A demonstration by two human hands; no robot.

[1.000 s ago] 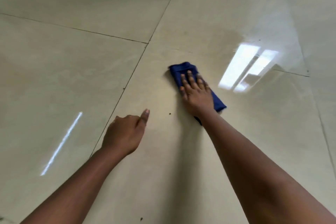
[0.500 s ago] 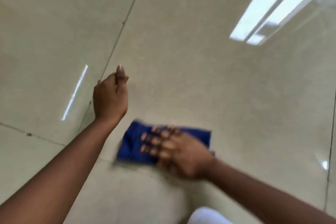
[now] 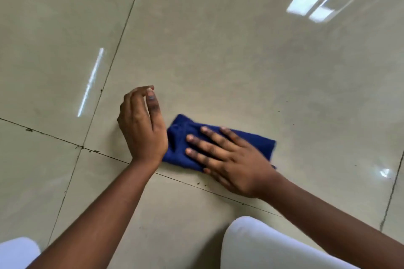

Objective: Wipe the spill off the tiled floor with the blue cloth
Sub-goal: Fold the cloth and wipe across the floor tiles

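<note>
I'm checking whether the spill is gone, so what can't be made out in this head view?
- Floor under the blue cloth: hidden by it and by the right hand pressing flat on it.
- The spill: no wet patch can be told apart from glare on the tiled floor.
- Dark specks: too small to identify.
- Left hand: its palm faces away.

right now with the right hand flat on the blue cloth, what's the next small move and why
Probably slide the blue cloth toward the grout line under the flat right hand: dark specks lie along that line just beside it. The left hand hovers loosely curled, holding nothing.
</note>
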